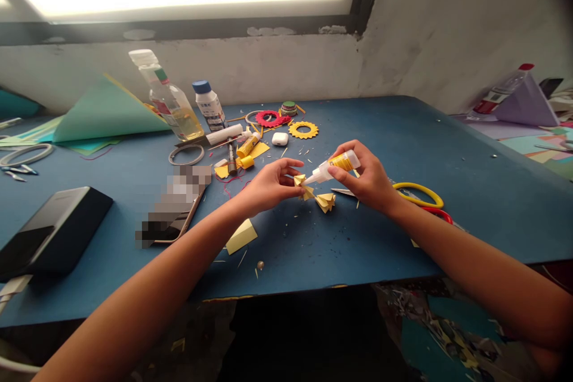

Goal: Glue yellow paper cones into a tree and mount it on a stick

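My left hand (275,185) pinches a small folded piece of yellow paper (308,192) between thumb and fingers, above the middle of the blue table. In my right hand (364,176) is a white glue bottle (342,162) with a yellow label, tilted so that its narrow nozzle points down and left at the yellow paper. The nozzle tip is at the paper or very close to it. A pleated yellow paper flower (326,202) sits just below and right of that piece; whether the two are joined I cannot tell. Scissors (418,194) with yellow and red handles lie partly behind my right wrist.
A phone (174,209) and a black box-shaped device (56,230) lie at left. Behind stand a clear bottle (176,110) and a blue-capped white bottle (209,105). Red (270,119) and yellow (304,129) toothed rings, a white earbud case (280,139) and a yellow paper block (242,236) lie around.
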Available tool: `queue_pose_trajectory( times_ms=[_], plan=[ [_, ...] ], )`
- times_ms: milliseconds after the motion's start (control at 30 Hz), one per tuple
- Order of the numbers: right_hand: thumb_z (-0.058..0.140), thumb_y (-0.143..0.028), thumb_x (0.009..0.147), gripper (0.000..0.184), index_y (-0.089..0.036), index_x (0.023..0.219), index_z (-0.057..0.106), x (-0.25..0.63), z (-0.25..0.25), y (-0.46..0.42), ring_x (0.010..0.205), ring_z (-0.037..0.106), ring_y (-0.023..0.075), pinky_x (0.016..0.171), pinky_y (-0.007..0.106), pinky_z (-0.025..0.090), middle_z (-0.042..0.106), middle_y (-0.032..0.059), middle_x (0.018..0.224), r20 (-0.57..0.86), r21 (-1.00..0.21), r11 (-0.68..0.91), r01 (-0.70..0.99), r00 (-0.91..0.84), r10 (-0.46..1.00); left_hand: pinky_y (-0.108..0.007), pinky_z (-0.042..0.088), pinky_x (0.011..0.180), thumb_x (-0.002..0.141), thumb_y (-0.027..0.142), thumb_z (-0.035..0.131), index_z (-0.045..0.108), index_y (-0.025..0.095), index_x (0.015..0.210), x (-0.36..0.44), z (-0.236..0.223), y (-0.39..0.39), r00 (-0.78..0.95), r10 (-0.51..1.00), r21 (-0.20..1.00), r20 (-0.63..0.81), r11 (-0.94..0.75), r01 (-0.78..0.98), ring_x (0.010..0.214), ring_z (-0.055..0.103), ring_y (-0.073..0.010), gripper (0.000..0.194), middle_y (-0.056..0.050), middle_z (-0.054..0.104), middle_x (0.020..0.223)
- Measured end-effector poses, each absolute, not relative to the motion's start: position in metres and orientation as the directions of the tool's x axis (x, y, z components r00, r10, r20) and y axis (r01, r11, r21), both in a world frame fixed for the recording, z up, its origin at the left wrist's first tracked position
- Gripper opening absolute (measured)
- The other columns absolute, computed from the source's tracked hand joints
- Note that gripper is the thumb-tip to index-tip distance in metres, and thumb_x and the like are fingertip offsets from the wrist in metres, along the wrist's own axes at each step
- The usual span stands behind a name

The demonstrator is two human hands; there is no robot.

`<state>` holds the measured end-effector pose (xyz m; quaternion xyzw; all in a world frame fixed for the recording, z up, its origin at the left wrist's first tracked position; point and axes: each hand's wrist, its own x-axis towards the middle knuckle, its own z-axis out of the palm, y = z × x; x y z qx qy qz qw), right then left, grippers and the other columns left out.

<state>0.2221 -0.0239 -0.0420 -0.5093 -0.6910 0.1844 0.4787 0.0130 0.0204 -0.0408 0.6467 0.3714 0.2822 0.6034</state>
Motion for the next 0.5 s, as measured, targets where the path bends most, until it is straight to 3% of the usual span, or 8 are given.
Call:
queue_pose_trajectory(
  times_ms=[267, 500],
  plan=[
    [0.068, -0.037, 0.075, 0.023, -0.022, 0.086, 0.053, 0.228, -0.040, -0.020, 0.064, 0.051, 0.0130, 0.059, 0.026, 0.042, 0.057, -0.0017, 0.078, 0.532, -0.754, 0.428, 0.498, 0.081, 0.843, -0.031, 0.052, 0.075, 0.068, 0.007, 0.072, 0.055, 0.012, 0.115, 0.014, -0.036, 0.020, 0.505, 0.860, 0.990, -0.069, -0.003, 0.139, 0.080, 0.063, -0.0148, 0.051, -0.005, 0.060, 0.093],
    [0.068, -0.050, 0.076, 0.032, -0.022, 0.083, 0.053, 0.232, -0.039, -0.009, 0.052, 0.050, 0.0100, 0.049, 0.022, 0.039, 0.057, -0.0042, 0.061, 0.339, -0.940, 0.311, 0.143, 0.279, 0.898, -0.032, 0.051, 0.083, 0.066, 0.011, 0.076, 0.057, 0.012, 0.113, 0.013, -0.035, 0.023, 0.450, 0.891, 0.998, -0.056, 0.034, 0.057, 0.091, 0.063, -0.0174, 0.050, -0.009, 0.064, 0.103]
  ],
)
